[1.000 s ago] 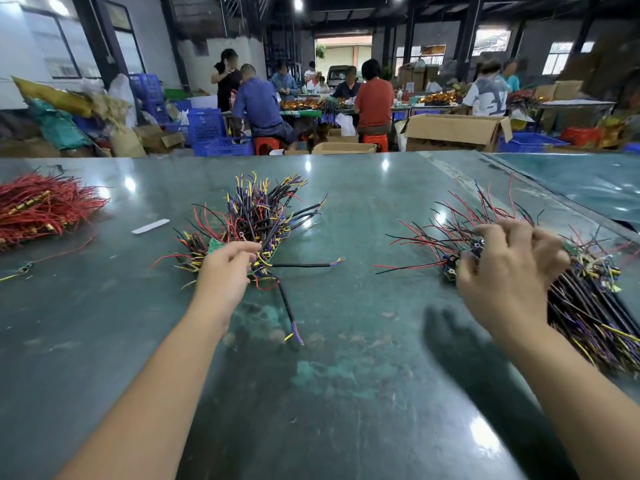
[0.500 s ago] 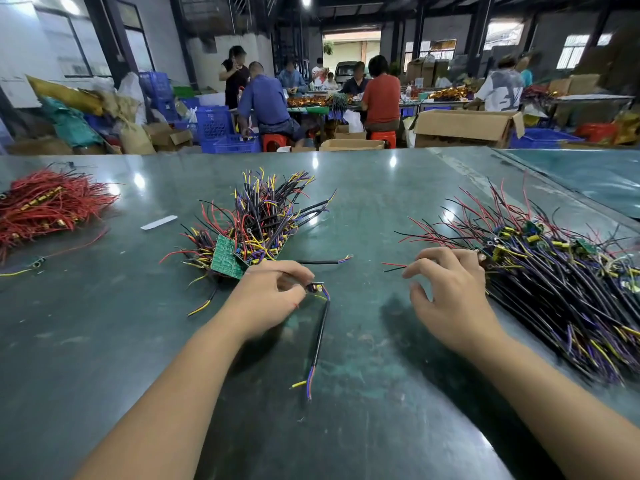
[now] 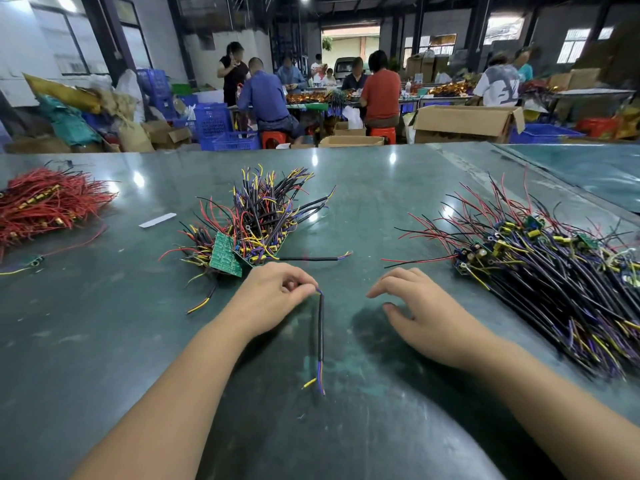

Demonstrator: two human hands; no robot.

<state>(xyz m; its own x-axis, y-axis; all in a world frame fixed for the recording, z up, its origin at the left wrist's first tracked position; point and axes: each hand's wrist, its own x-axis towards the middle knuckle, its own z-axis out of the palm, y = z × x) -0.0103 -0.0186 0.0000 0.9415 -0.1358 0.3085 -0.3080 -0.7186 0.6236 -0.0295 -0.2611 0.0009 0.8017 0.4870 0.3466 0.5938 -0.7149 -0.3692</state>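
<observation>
Nearest on the green table lies a black-sheathed cable. It runs almost straight towards the viewer, and yellow, red and purple cores splay from its near end. The left hand pinches its far end between thumb and fingertips, the other fingers curled in. The right hand is just beside it with its fingers relaxed and slightly spread. It holds nothing, and whether it touches the table is unclear.

Just beyond the left hand sits a pile of small boards with wires, and a green circuit board leans at its near edge. A second black cable lies crosswise beside that pile. To the right, well apart, a longer heap of wired boards stretches along the table. At the far left lies a bundle of red wires, and a white strip lies between it and the middle pile.

Past the table edge stand a cardboard box and blue crates, and several people sit at another bench.
</observation>
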